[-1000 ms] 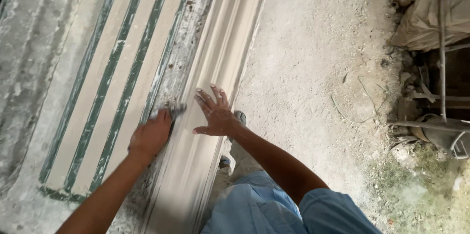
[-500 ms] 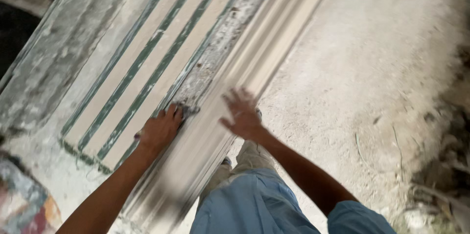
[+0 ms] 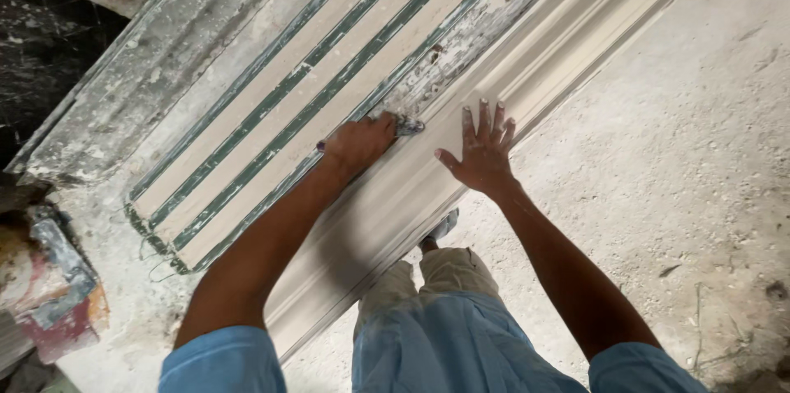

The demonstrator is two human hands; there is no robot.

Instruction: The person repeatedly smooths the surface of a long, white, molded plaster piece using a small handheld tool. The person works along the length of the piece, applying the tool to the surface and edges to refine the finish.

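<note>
Your left hand (image 3: 360, 142) is closed in a tight grip on a small crumpled pad (image 3: 405, 124), perhaps cloth or abrasive paper, and presses it where the long pale plaster moulding (image 3: 428, 187) meets the rough, flaking mould bed (image 3: 461, 39) beside it. Your right hand (image 3: 483, 154) lies open and flat on the moulding, fingers spread, holding nothing. The moulding runs diagonally across the table (image 3: 107, 335), from near your knees up toward the top right, with its stepped profile facing up; on its far side lie 3 cream strips separated by green lines (image 3: 280, 113), and beyond its near edge is the dusty concrete floor (image 3: 658, 162). Judging by its look, the moulding is stiff but brittle: long, thin-edged and probably heavy enough to crack under its own weight if lifted from 1 end. Its surface looks chalky and dusty, so likely slippery under a dry palm. You would do best to support it from beneath at 2 well-spaced points, on the thick body rather than the fine edges.
</note>
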